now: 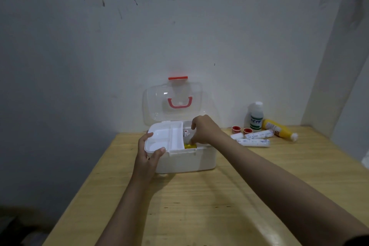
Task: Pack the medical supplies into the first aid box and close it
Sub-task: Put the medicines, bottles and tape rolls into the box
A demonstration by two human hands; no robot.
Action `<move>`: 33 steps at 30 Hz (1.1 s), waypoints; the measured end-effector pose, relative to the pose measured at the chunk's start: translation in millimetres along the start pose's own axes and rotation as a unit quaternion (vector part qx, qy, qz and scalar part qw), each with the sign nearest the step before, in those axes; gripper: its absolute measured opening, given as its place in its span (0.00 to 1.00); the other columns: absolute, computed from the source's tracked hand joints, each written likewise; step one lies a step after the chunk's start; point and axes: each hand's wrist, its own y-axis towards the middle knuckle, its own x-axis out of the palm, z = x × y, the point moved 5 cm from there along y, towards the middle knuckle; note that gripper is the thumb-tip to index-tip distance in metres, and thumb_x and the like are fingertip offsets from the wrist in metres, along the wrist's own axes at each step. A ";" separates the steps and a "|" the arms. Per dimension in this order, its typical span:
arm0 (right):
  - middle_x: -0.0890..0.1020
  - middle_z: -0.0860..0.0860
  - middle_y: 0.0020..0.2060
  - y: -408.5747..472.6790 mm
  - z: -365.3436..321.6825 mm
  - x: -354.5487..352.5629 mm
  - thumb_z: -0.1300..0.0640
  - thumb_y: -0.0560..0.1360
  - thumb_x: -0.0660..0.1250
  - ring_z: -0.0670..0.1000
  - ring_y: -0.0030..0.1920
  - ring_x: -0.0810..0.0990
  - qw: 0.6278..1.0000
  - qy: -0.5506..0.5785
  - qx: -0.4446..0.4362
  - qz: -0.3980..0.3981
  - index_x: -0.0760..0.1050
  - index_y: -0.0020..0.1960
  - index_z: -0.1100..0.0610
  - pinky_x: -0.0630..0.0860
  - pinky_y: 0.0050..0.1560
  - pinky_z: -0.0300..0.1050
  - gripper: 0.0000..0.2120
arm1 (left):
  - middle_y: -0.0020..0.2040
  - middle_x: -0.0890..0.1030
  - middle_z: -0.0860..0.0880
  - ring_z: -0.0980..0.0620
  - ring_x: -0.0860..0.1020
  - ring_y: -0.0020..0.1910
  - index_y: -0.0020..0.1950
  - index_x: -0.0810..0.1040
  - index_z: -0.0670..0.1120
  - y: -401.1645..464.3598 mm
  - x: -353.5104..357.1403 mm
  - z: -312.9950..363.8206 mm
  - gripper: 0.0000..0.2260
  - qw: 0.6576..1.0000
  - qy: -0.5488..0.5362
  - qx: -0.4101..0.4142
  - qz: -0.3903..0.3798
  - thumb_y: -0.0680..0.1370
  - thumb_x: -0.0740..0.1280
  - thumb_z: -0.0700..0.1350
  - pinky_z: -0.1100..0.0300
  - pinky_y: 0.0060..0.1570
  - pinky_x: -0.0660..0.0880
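— How far along is the packing?

— Early, I'd judge. Starting at the left: the left hand (148,153) grips the near-left corner of the white divided tray (165,139), thumb over its rim, fingers curled round the edge. The tray sits across the left part of the first aid box (185,159), which stands on the bench (199,205) towards the far wall, its clear lid (172,102) upright and open.

— And inside the box?

— Just right of the tray a yellow item (190,146) shows in the box's opening. The right hand (203,130) reaches down there with fingers bent, its tips at that item; whether it pinches it or only touches it, I cannot tell.

— What's left outside?

— Quite a lot, all on the bench to the right of the box: two small red-capped tape rolls (242,130), several white bandage rolls (253,139), a white bottle (256,116) standing with a green label, and a yellow bottle (278,129) lying on its side at the far right.

— So the closing step?

— Not yet due; those supplies have to go in, the tray has to settle, then the lid comes down.
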 end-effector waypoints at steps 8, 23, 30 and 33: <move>0.82 0.55 0.49 0.3 -1.4 6.1 0.56 0.64 0.77 0.54 0.45 0.83 0.998 0.054 0.017 -0.025 0.78 0.55 0.60 0.80 0.51 0.49 0.22 | 0.69 0.65 0.49 0.46 0.70 0.61 0.65 0.61 0.60 0.0 0.0 0.0 0.30 1.000 0.004 -0.001 0.006 0.65 0.66 0.59 0.49 0.55 0.77; 0.78 0.55 0.58 1.2 4.9 10.8 0.64 0.68 0.74 0.48 0.39 0.77 0.981 0.177 0.044 -0.070 0.77 0.60 0.58 0.80 0.43 0.41 0.21 | 0.67 0.66 0.49 0.45 0.70 0.61 0.65 0.61 0.61 0.7 -0.8 0.1 0.34 1.000 0.003 -0.003 -0.003 0.60 0.65 0.64 0.47 0.53 0.78; 0.81 0.58 0.56 -2.0 16.6 -16.9 0.67 0.69 0.67 0.54 0.52 0.80 0.983 0.181 0.012 0.018 0.78 0.58 0.59 0.78 0.50 0.44 0.18 | 0.68 0.65 0.49 0.45 0.70 0.62 0.63 0.61 0.62 1.5 -1.8 1.5 0.32 1.000 -0.001 -0.005 0.000 0.60 0.65 0.64 0.52 0.50 0.78; 0.84 0.55 0.48 -23.6 31.4 -45.3 0.65 0.71 0.67 0.52 0.48 0.82 0.972 0.222 -0.006 0.079 0.80 0.55 0.58 0.77 0.49 0.42 0.13 | 0.65 0.65 0.52 0.47 0.69 0.61 0.66 0.62 0.57 1.7 -1.2 2.4 0.36 1.000 -0.011 0.001 0.007 0.59 0.64 0.63 0.59 0.46 0.76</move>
